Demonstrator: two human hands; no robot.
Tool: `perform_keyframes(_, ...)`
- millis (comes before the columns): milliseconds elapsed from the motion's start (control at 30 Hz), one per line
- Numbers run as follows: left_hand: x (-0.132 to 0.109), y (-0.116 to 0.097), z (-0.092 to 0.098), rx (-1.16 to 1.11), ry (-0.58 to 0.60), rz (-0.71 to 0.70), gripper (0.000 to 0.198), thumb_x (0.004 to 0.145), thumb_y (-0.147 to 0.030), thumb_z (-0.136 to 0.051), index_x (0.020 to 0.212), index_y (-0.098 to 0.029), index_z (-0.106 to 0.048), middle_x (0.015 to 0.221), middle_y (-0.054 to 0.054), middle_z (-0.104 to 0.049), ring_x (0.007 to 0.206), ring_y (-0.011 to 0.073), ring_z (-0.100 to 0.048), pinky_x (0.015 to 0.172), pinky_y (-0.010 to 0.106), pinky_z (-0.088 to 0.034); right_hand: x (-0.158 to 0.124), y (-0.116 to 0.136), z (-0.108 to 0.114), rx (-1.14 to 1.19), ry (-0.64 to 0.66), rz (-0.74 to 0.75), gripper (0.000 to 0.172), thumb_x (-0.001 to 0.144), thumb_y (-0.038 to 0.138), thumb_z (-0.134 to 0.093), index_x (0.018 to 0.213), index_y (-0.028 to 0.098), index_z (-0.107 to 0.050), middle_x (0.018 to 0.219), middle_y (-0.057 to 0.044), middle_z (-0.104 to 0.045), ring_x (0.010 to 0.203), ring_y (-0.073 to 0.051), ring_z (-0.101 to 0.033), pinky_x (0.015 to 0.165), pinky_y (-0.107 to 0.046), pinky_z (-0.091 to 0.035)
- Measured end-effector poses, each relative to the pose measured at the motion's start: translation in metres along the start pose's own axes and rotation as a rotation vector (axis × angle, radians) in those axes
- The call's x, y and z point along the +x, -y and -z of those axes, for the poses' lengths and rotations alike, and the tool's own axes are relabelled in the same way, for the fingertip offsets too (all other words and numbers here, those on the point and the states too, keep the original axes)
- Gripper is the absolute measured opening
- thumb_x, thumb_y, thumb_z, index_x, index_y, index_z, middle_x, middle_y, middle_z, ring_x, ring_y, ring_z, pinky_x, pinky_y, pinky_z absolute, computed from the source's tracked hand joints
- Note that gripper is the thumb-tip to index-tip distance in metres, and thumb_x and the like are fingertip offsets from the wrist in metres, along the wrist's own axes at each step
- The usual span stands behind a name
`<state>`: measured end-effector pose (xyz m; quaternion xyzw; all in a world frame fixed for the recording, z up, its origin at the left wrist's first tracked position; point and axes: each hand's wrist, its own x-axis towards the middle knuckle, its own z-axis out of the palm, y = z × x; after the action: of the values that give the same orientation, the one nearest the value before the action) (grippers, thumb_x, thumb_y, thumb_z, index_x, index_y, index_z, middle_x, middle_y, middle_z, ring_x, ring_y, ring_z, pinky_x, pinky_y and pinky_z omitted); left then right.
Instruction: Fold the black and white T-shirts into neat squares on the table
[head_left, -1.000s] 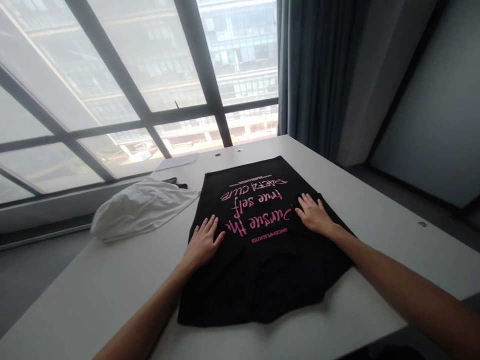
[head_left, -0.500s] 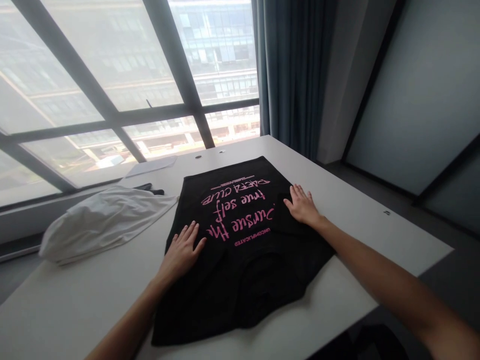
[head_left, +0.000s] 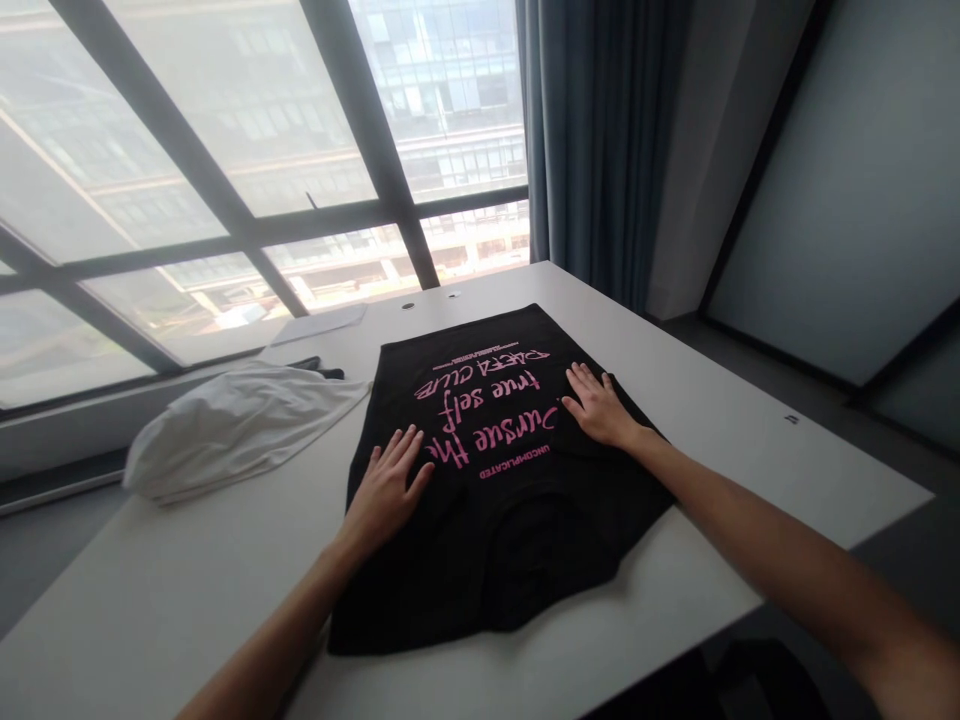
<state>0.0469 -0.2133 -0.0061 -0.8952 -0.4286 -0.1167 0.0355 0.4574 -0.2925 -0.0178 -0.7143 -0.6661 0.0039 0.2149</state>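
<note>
A black shirt (head_left: 517, 530) with pink lettering lies spread on the white table (head_left: 225, 590), its neckline toward me and the print upside down. My left hand (head_left: 386, 490) rests flat on the shirt's left part, beside the lettering, fingers spread. On the shirt's right side lies my right hand (head_left: 598, 405), palm down with its fingers apart. Neither hand grips the cloth.
A crumpled white garment (head_left: 240, 425) lies on the table's left, touching the black shirt's edge. Behind it are a dark item (head_left: 322, 368) and a pale flat sheet (head_left: 319, 322). Windows and a blue curtain (head_left: 600, 150) stand beyond the table.
The view has shifted slightly, so the table and garments sit a little farther right. Against the shirt, my right hand has moved slightly inward from its right edge; my left hand is also slightly farther in.
</note>
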Motion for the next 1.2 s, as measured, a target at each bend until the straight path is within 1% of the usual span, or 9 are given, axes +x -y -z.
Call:
perform_keyframes(167, -0.002, -0.006, -0.006, -0.032, 0.162, -0.034, 0.069, 0.101, -0.059, -0.034, 0.16, -0.023, -0.028, 0.165, 0.006, -0.025, 0.154, 0.0307, -0.016, 0.122, 0.057, -0.019, -0.006, 0.01, -0.001, -0.009, 0.153, 0.066, 0.071, 0.102, 0.056, -0.029, 0.159, 0.014, -0.029, 0.165, -0.015, -0.025, 0.154, -0.029, -0.017, 0.122, -0.058, -0.012)
perform_keyframes(300, -0.004, -0.004, -0.009, -0.028, 0.16, -0.043, 0.076, 0.099, -0.065, -0.036, 0.161, -0.023, -0.023, 0.166, 0.007, -0.022, 0.154, 0.0303, -0.014, 0.123, 0.055, -0.017, -0.008, 0.014, 0.006, 0.027, 0.072, 0.089, 0.076, 0.101, 0.062, -0.03, 0.16, 0.015, -0.027, 0.166, -0.015, -0.022, 0.154, -0.029, -0.015, 0.123, -0.056, -0.014)
perform_keyframes(467, -0.006, -0.003, -0.01, -0.02, 0.141, -0.055, 0.082, 0.096, -0.069, -0.041, 0.162, -0.024, -0.022, 0.166, 0.008, -0.022, 0.154, 0.031, -0.014, 0.123, 0.055, -0.015, -0.012, 0.018, 0.007, 0.004, 0.217, 0.184, 0.082, 0.095, 0.069, -0.039, 0.16, 0.021, -0.027, 0.166, -0.014, -0.021, 0.154, -0.034, -0.014, 0.121, -0.063, -0.009)
perform_keyframes(633, 0.001, -0.008, 0.003, -0.059, 0.161, -0.042, 0.073, 0.1, -0.062, -0.035, 0.161, -0.024, -0.023, 0.166, 0.009, -0.023, 0.154, 0.0309, -0.015, 0.121, 0.057, -0.02, -0.01, 0.02, 0.005, 0.038, 0.13, 0.22, 0.077, 0.099, 0.065, -0.032, 0.161, 0.019, -0.023, 0.166, -0.013, -0.02, 0.154, -0.029, -0.015, 0.123, -0.058, -0.011)
perform_keyframes(733, 0.001, -0.018, 0.007, -0.082, 0.14, -0.044, 0.067, 0.104, -0.055, -0.03, 0.162, -0.024, -0.019, 0.167, 0.007, -0.019, 0.155, 0.0287, -0.012, 0.122, 0.056, -0.017, -0.01, 0.018, 0.002, 0.016, 0.142, 0.214, 0.077, 0.1, 0.064, -0.031, 0.16, 0.017, -0.025, 0.166, -0.013, -0.02, 0.154, -0.028, -0.014, 0.123, -0.058, -0.01)
perform_keyframes(833, -0.004, -0.029, 0.005, -0.083, 0.164, -0.12, 0.07, 0.103, -0.057, -0.035, 0.162, -0.025, -0.017, 0.166, 0.007, -0.018, 0.155, 0.0286, -0.01, 0.123, 0.055, -0.014, -0.011, 0.016, -0.002, -0.014, 0.202, 0.212, 0.076, 0.099, 0.065, -0.033, 0.159, 0.017, -0.03, 0.165, -0.013, -0.024, 0.154, -0.029, -0.016, 0.122, -0.06, -0.01)
perform_keyframes(933, -0.01, -0.036, 0.007, -0.088, 0.191, -0.167, 0.072, 0.102, -0.058, -0.039, 0.162, -0.027, -0.015, 0.166, 0.007, -0.019, 0.155, 0.0286, -0.011, 0.124, 0.056, -0.013, -0.011, 0.015, -0.003, -0.007, 0.178, 0.228, 0.075, 0.1, 0.065, -0.03, 0.159, 0.019, -0.029, 0.165, -0.012, -0.024, 0.154, -0.028, -0.017, 0.123, -0.058, -0.012)
perform_keyframes(1133, -0.011, -0.043, 0.026, -0.154, 0.046, -0.267, 0.057, 0.107, -0.043, -0.033, 0.161, -0.03, -0.021, 0.165, 0.001, -0.025, 0.154, 0.0227, -0.017, 0.126, 0.047, -0.019, -0.009, 0.014, -0.003, 0.015, 0.115, 0.218, 0.07, 0.102, 0.06, -0.026, 0.16, 0.02, -0.025, 0.166, -0.011, -0.022, 0.154, -0.028, -0.016, 0.123, -0.057, -0.013)
perform_keyframes(1200, -0.012, -0.043, 0.026, -0.149, 0.109, -0.334, 0.06, 0.105, -0.049, -0.037, 0.161, -0.033, -0.021, 0.165, 0.0, -0.023, 0.154, 0.0247, -0.016, 0.125, 0.05, -0.019, -0.01, 0.013, -0.004, 0.007, 0.157, 0.228, 0.071, 0.102, 0.061, -0.029, 0.16, 0.021, -0.027, 0.165, -0.01, -0.024, 0.154, -0.029, -0.017, 0.123, -0.059, -0.012)
